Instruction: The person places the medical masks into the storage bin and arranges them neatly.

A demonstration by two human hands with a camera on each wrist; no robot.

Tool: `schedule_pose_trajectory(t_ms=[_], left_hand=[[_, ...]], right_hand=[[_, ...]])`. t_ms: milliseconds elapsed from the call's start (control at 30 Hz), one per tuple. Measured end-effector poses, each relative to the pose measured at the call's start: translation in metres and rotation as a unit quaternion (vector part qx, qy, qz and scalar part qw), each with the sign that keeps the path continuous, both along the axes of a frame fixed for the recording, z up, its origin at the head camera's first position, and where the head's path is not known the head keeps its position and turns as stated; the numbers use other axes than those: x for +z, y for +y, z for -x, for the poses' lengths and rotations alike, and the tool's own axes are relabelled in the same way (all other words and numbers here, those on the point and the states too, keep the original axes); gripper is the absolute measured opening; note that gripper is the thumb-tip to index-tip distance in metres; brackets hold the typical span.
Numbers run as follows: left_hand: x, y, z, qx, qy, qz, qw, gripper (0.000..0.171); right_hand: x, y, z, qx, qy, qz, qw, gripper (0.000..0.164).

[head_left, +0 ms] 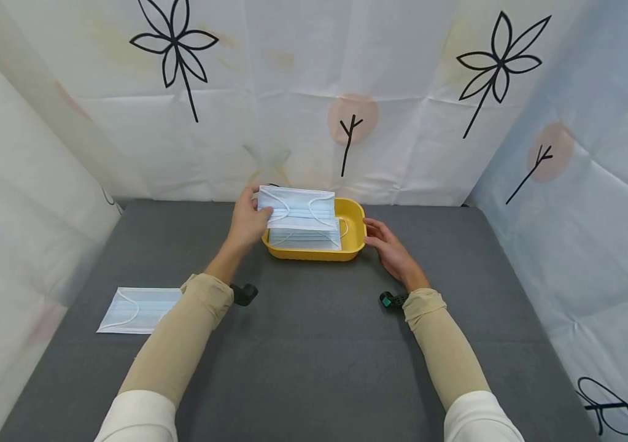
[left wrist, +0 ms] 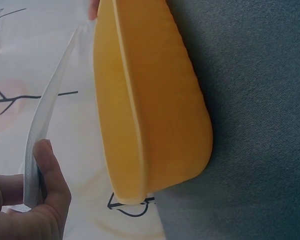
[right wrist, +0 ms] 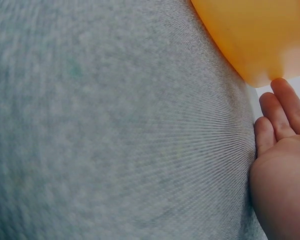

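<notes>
Above the left part of a yellow basket (head_left: pixel 314 255), my left hand (head_left: pixel 247 218) pinches a pale blue face mask (head_left: pixel 298 209) by its left edge. In the left wrist view, that mask (left wrist: pixel 45 112) is seen edge-on between thumb and fingers, raised clear of the basket's rim (left wrist: pixel 127 85). Another face mask (head_left: pixel 305 240) lies in the basket, partly covered by the held one; how many lie there cannot be told. My right hand (head_left: pixel 393 252) rests against the basket's right end. In the right wrist view, its extended fingertips (right wrist: pixel 278 84) touch the outer wall.
On the left of the grey table (head_left: pixel 314 356) lies a further face mask (head_left: pixel 139 312), partly behind my left forearm. White printed cloth (head_left: pixel 402 153) rises behind the table's back edge, close beyond the basket, and along both sides.
</notes>
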State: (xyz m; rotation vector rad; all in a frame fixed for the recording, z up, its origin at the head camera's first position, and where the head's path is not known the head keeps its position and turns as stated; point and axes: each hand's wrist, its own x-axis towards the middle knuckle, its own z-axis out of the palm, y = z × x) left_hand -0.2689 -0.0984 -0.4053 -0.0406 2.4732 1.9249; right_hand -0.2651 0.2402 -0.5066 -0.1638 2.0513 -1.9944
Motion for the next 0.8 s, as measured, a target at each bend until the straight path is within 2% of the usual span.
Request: schedule_pose_trajectory(t_ms=[300,433,800], left_hand=[[-0.013,0.009,0.006,0.015,-0.026,0.047,0.9985,0.057],[-0.020,0.012,0.009,0.012,-0.030,0.060,0.9977,0.058],[-0.028,0.024,0.010,0.004,-0.049,0.083,0.9954,0.056]], right_hand=[[0.000,0.000,0.000,0.001,0.003,0.000,1.000,0.057],[-0.002,0.001,0.001,-0.001,0.002,0.003,1.000,0.057],[-0.003,0.002,0.000,0.006,0.016,0.000,1.000,0.060]])
